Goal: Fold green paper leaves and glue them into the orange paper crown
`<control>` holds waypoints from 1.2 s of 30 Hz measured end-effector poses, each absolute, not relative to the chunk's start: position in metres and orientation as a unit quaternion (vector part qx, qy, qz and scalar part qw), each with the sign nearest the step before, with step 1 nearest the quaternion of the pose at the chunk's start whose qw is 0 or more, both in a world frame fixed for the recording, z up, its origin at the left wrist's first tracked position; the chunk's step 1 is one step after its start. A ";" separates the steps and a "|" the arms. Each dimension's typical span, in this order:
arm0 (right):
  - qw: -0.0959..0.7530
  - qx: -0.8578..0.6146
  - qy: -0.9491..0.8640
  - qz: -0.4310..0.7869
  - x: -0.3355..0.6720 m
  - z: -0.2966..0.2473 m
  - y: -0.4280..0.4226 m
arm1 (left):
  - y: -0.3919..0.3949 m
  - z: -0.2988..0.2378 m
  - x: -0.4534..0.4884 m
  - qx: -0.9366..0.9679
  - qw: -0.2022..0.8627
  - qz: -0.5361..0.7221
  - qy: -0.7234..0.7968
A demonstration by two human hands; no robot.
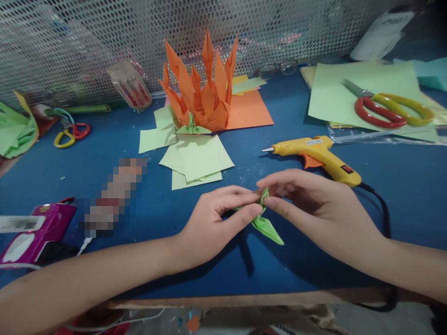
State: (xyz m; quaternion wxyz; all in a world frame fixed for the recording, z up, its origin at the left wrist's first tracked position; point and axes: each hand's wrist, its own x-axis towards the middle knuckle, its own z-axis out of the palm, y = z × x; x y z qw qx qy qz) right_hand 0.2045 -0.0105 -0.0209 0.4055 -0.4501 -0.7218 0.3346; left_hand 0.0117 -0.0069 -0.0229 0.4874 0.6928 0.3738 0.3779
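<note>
Two hands pinch a piece of folded green paper [268, 230] just below the centre of the frame.
The left hand [216, 223] and right hand [324, 209] come close together, thumbs and fingers clamped on the paper, its pointed end sticking out toward the lower right. A yellow glue gun [314, 150] lies just above the right hand; at upper centre, a spiky orange paper model [206, 104] stands behind pale green paper pieces [207, 158].
</note>
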 end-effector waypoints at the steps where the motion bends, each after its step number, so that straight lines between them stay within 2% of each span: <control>1: 0.399 -0.453 -0.724 0.334 0.205 -0.020 -0.010 | -0.007 -0.023 0.011 0.693 0.490 0.374 0.374; 5: 0.395 -0.456 -0.731 0.320 0.208 -0.019 -0.006 | -0.009 -0.026 0.011 0.639 0.543 0.386 0.384; 10: 0.399 -0.435 -0.769 0.245 0.211 -0.021 -0.005 | -0.006 -0.028 0.014 0.501 0.611 0.449 0.418; 14: 0.418 -0.410 -0.784 0.205 0.212 -0.023 -0.008 | 0.000 -0.026 0.014 0.415 0.695 0.422 0.409; 18: 0.440 -0.408 -0.739 0.306 0.210 -0.026 -0.008 | 0.003 -0.028 0.011 0.419 0.709 0.411 0.391; 23: 0.356 -0.426 -0.705 0.441 0.205 -0.026 -0.005 | 0.002 -0.030 0.009 0.454 0.685 0.421 0.383; 30: 0.336 -0.472 -0.707 0.405 0.208 -0.019 -0.001 | 0.002 -0.029 0.010 0.477 0.670 0.426 0.376; 36: 0.343 -0.457 -0.679 0.461 0.209 -0.019 0.001 | 0.004 -0.029 0.009 0.504 0.674 0.388 0.376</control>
